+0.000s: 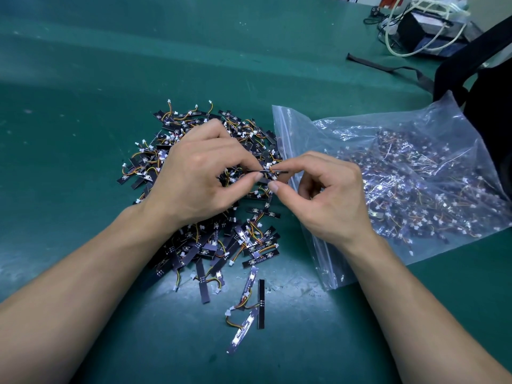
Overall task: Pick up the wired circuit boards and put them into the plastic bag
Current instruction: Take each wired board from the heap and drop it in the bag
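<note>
Bench is covered with a green mat [83,79]. It's creased in long ridges across the back, scuffed, specked white, with a bright glare patch near the front.

Pile of wired circuit boards [194,250] sits mid-mat: black strips with orange/yellow leads and white connectors, all tangled. A few stray boards [261,303] lie loose on its near side.

Plastic bag [304,128] (clear zip type, mouth facing the pile) lies flat just right of the pile, already holding a lot of boards.

Left hand [194,173] and right hand [329,198] meet over the pile's right edge, at the bag mouth. Each pinches one end of a single board [270,171] between thumb and forefinger, other fingers curled. That board is lifted off the mat, roughly level.

Back right corner: black box [426,29] with white cables [399,49] looped over it, and a black strap [388,68] lying on the mat. A dark fabric item [493,106] sits at the right edge, behind the bag's far corner.
</note>
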The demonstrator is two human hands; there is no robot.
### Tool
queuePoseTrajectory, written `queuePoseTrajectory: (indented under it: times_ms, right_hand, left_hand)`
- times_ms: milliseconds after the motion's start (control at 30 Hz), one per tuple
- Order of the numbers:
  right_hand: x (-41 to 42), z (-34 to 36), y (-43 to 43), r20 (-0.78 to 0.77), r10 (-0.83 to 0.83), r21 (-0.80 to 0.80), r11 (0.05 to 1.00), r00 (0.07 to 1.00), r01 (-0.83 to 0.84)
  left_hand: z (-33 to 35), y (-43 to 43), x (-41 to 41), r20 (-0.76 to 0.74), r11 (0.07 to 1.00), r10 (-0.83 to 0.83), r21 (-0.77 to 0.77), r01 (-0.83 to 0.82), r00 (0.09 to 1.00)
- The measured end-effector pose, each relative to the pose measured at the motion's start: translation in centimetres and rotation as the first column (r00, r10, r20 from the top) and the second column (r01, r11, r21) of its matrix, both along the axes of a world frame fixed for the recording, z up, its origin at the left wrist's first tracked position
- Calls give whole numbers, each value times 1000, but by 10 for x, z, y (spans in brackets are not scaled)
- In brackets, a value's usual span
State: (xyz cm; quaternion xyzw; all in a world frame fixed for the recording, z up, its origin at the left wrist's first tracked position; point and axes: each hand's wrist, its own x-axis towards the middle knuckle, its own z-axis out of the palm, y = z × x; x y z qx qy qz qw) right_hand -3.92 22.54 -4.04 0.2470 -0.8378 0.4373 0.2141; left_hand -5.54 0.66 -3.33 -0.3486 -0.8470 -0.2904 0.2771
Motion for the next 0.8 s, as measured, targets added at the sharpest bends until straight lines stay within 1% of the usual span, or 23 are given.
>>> queuePoseTrajectory:
  times_ms: [233,467,667,800]
  right_hand:
    - [-1,0,-1,-12,-16,-1,1000,1000,16]
    - [-2,0,0,-42,-14,27,1000,999,15]
    - [0,2,-1,-2,-19,2,1000,1000,19]
    - [0,2,-2,-9,-22,10,1000,1000,22]
  left_hand:
    - [0,1,1,-4,1000,-2,0,2,1000]
    - [1,-1,0,24,1000,-22,3,22,999]
    - [-1,0,0,8,1000,-8,-8,8,1000]
    - [-1,-1,-1,3,1000,-6,-12,6,1000]
